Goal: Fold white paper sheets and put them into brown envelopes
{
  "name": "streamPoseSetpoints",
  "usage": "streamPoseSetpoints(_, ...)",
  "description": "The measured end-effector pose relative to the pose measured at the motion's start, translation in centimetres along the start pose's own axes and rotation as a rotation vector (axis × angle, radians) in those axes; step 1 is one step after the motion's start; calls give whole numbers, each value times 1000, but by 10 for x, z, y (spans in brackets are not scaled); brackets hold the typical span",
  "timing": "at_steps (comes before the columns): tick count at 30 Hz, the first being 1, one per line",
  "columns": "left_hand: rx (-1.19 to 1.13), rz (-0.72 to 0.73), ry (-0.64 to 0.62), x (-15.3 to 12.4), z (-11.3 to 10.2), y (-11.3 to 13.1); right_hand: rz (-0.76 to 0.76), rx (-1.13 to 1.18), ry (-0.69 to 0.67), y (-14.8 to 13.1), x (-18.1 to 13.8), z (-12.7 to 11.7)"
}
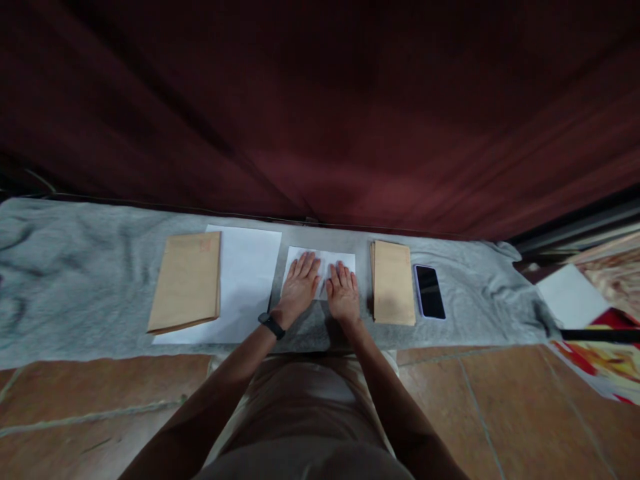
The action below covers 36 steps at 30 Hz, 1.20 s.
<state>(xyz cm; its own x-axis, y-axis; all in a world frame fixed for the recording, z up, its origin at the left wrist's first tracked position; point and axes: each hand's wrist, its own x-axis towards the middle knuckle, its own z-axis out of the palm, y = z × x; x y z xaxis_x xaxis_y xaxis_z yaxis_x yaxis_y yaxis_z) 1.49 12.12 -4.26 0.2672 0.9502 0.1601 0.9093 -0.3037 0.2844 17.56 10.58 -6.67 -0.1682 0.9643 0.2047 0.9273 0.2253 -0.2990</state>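
Note:
A small white sheet of paper (327, 257), perhaps folded, lies on the grey cloth in front of me. My left hand (302, 279) rests flat on its left part, fingers stretched out, with a dark band around the wrist. On the right part of the same paper my right hand (343, 291) lies palm down, fingers extended. Left of my hands is a larger stack of white paper (250, 280), partly covered by brown envelopes (187, 283). To the right sits a stack of smaller brown envelopes (393, 283).
A phone (430, 292) with a dark screen lies right of the small envelopes. The grey cloth (90, 280) covers a long narrow surface. Behind it rises a dark red panel (360, 133). At far right are a white sheet (573, 297) and a red-yellow printed item (605, 360).

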Motion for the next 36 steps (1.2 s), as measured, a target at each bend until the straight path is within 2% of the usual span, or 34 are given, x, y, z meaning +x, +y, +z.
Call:
streamPoseSetpoints(5, 8, -11, -32, -1, 8, -4, 14, 100, 31, -4, 8, -1)
streamPoseSetpoints(10, -2, 50, -57, -3, 5, -5, -145, 147, -47, -22, 25, 2)
streamPoseSetpoints(14, 2, 48, -69, -2, 5, -5, -173, 84, -84, -27, 32, 4)
streamPoseSetpoints(26, 15, -135, 43, 4, 13, -24, -68, -36, -9, 3, 43, 10)
streamPoseSetpoints(36, -1, -213, 84, 4, 14, -24, -2, -92, 53, 24, 31, 10)
